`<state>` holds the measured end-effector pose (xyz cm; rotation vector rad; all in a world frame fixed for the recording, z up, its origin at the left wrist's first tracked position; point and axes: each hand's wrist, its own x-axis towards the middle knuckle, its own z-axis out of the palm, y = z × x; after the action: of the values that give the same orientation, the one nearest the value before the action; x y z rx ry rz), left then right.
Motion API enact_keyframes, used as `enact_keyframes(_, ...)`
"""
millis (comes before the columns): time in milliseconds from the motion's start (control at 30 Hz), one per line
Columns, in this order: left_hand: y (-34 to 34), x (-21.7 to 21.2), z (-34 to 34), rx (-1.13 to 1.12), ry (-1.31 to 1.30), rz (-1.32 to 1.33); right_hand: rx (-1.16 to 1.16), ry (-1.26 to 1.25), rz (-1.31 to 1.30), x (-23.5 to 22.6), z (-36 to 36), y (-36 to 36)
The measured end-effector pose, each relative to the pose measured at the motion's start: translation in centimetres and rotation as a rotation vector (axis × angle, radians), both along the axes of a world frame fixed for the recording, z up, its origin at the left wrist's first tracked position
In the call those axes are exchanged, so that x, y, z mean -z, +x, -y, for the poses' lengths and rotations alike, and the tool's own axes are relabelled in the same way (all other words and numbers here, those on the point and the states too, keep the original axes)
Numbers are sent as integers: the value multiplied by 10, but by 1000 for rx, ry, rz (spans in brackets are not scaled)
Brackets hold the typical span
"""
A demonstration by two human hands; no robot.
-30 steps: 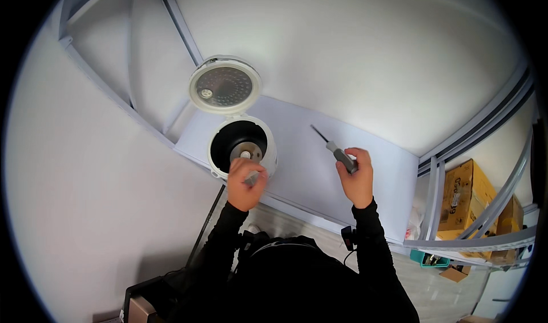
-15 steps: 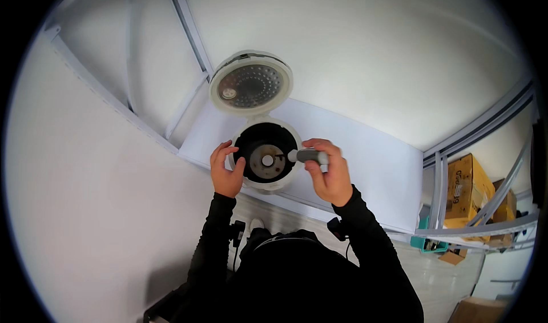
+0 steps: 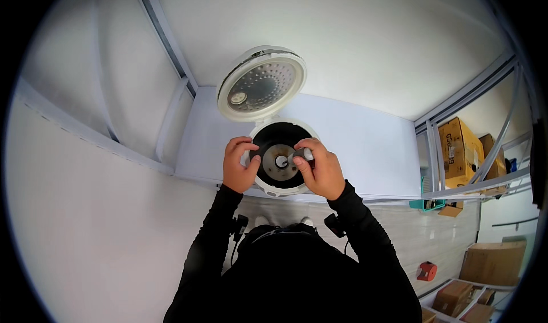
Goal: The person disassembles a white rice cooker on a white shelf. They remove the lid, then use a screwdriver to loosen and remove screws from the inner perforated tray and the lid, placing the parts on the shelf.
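A white rice cooker (image 3: 278, 190) stands on the white table with its lid (image 3: 264, 87) tilted up behind it. No inner pot sits inside, so the dark wall and the round heating plate (image 3: 279, 171) show. My left hand (image 3: 240, 166) is bent over the cooker's left rim, fingertips reaching inside, thumb apart from the fingers. In my right hand (image 3: 324, 172) is a short screwdriver-like tool with a grey handle (image 3: 303, 154), pinched between thumb and fingers. It slants down toward the middle of the heating plate. Whether its tip touches anything I cannot tell.
The white table (image 3: 365, 146) reaches to the right of the cooker. Metal frame bars (image 3: 171, 43) rise at the back left and right. Beyond the right end are a yellow carton (image 3: 456, 152), a teal basket (image 3: 427, 204) and a red object (image 3: 426, 271) on the floor.
The view has shifted. My right hand has moved left over the cooker's opening, bringing the tool from near the plate's right edge toward its centre. My left hand stays at the rim.
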<state>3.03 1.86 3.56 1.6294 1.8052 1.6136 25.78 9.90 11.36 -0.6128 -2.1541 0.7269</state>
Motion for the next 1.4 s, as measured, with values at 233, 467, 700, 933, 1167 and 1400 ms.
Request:
enact_keyframes(233,-11,6,-5,77,8,31,110,-60,11,4,6,-12)
enact_keyframes(467,-20,6,-8,122,19,-12,145,4,54,-3,9,-20)
enact_keyframes(700,-23,7,-13,155,38,-18,187,-41,100,-8,11,-26)
enact_keyframes(933,-24,12,-14,150,64,-7,188,-11,109,-5,13,-29)
enact_keyframes(1167,-30,16,-20,169,93,34,239,-86,-147,-8,27,-32)
enact_keyframes(1400,-45,30,-31,194,10,164,274,-121,-401,-12,29,-5)
